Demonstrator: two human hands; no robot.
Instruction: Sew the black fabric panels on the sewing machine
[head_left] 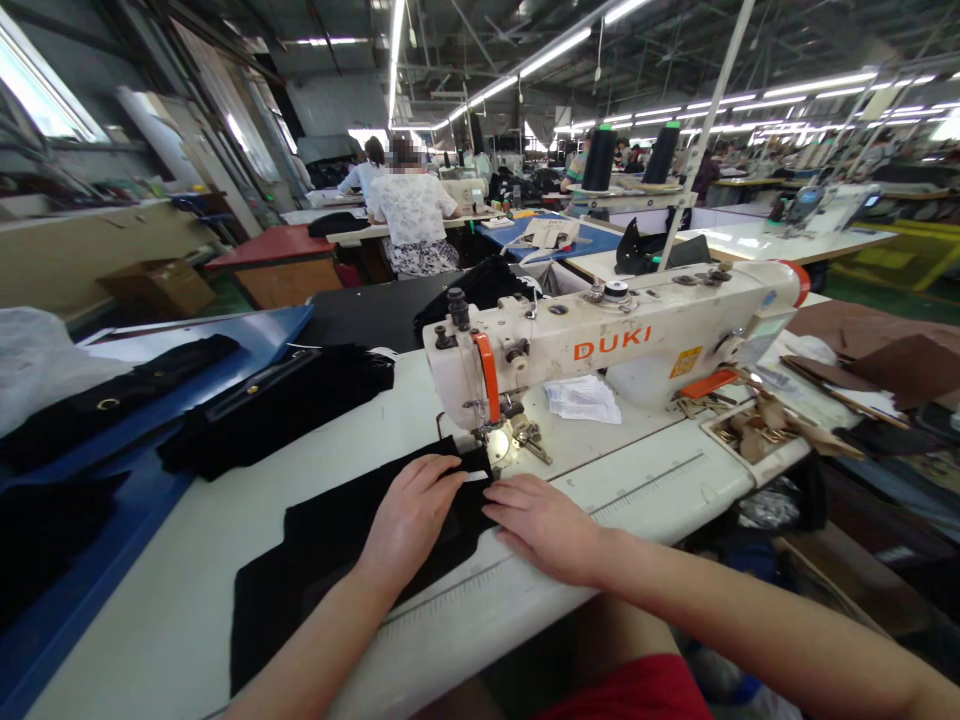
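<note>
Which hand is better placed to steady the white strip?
Probably the left hand: its fingers are at the strip on the black cloth. The right hand sits at the cloth's edge.

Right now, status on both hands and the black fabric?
Left hand on black fabric, by white label. Right hand at fabric's right edge. Sewing machine close ahead, paper slips beyond right hand.

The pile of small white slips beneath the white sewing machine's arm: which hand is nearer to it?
Right. The right hand is on the near side of the pile; the left hand is farther to the left on flat black fabric.
</note>
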